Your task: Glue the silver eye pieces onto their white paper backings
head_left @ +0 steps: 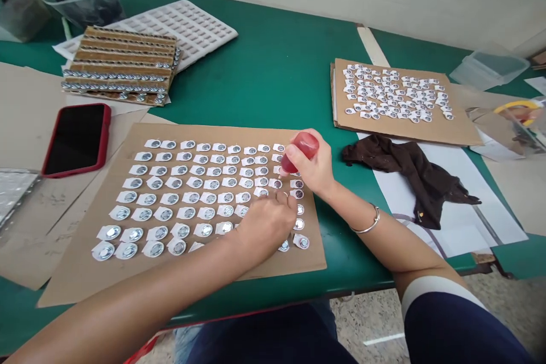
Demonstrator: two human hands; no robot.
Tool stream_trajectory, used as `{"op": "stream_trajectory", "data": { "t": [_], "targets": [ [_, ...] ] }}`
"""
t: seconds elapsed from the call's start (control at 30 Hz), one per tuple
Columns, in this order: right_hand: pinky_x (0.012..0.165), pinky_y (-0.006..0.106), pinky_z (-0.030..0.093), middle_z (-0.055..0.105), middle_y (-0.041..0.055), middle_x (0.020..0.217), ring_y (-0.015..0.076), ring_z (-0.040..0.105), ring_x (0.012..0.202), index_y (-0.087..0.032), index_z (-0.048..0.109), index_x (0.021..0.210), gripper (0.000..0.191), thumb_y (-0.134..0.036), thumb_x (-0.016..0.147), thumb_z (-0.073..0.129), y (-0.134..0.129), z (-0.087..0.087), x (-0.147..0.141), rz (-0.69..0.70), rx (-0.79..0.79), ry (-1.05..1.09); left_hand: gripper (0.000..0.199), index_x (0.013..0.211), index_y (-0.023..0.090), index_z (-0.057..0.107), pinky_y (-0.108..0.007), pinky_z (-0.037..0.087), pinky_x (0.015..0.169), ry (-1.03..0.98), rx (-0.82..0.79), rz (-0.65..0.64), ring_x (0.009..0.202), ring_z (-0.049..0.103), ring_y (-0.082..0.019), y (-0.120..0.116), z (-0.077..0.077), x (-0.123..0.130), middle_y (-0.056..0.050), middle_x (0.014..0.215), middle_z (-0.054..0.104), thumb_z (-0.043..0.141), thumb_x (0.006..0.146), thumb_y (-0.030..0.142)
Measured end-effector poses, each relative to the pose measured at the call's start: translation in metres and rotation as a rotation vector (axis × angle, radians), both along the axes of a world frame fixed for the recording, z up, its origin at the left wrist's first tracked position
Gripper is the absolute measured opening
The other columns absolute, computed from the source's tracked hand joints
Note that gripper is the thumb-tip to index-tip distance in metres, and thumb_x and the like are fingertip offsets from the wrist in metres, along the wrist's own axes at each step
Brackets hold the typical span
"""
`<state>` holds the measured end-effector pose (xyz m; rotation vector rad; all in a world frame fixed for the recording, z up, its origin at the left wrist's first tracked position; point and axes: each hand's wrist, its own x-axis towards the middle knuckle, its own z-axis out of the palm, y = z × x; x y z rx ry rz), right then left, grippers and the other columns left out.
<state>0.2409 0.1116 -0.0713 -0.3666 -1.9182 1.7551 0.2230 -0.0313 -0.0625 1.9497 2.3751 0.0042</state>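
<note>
My right hand (318, 168) is wrapped round a small red squeeze bottle (305, 151), tilted with its lower end toward the cardboard sheet. Just below it, my left hand (271, 222) has its fingers curled together low over the sheet. What those fingers hold, if anything, is hidden. Under both hands lies a brown cardboard sheet (81, 276) bearing rows of round silvery metal pieces (156, 249), each on a small white paper tab. My left hand and forearm cover part of the lower right rows.
A phone in a red case (77, 139) lies at left. Behind it are stacked cardboard strips (121, 57) with metal pieces and a white tray (205, 28). At right are another cardboard sheet (456, 128) with tabbed pieces, a dark brown cloth (405, 168) and a clear plastic container (488, 68).
</note>
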Motion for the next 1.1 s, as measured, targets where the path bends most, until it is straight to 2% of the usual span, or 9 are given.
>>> {"op": "stream_trajectory", "data": {
  "t": [0.17,0.33,0.5,1.1],
  "targets": [
    [0.052,0.029,0.048,0.060,0.0019,0.076,0.0158,0.059,0.063,-0.022,0.051,0.082,0.026,-0.041,0.073,0.067,0.001,-0.008,0.002,0.015,0.197,-0.039,0.024,0.071,0.011,0.056,-0.030,0.043,0.045,0.145,0.133,-0.031,0.056,0.058,-0.023,-0.003,-0.009,0.006,-0.016,0.070,0.060,0.036,0.071,-0.003],
    [0.058,0.031,0.047,0.060,0.0000,0.070,0.0148,0.057,0.061,-0.021,0.052,0.082,0.025,-0.039,0.073,0.067,-0.001,-0.012,-0.001,0.018,0.298,-0.038,0.020,0.068,0.011,0.054,-0.031,0.047,0.049,0.250,0.266,-0.050,0.059,0.059,-0.023,-0.005,-0.015,0.008,-0.014,0.064,0.058,0.039,0.072,-0.001],
    [0.063,0.030,0.046,0.062,0.0003,0.076,0.0140,0.057,0.066,-0.020,0.052,0.081,0.029,-0.038,0.068,0.071,0.000,-0.015,-0.002,-0.013,0.426,-0.009,0.017,0.068,0.011,0.051,-0.032,0.049,0.053,0.299,0.329,-0.034,0.060,0.060,-0.024,-0.005,-0.019,0.011,-0.012,0.061,0.057,0.041,0.073,-0.001],
    [0.064,0.031,0.046,0.062,0.0019,0.077,0.0147,0.056,0.068,-0.020,0.051,0.082,0.032,-0.044,0.070,0.068,0.000,-0.021,-0.003,-0.018,0.454,-0.041,0.016,0.066,0.014,0.046,-0.031,0.045,0.050,0.330,0.343,-0.046,0.054,0.056,-0.022,-0.005,-0.018,0.011,-0.011,0.060,0.056,0.043,0.073,0.000]
  ]
}}
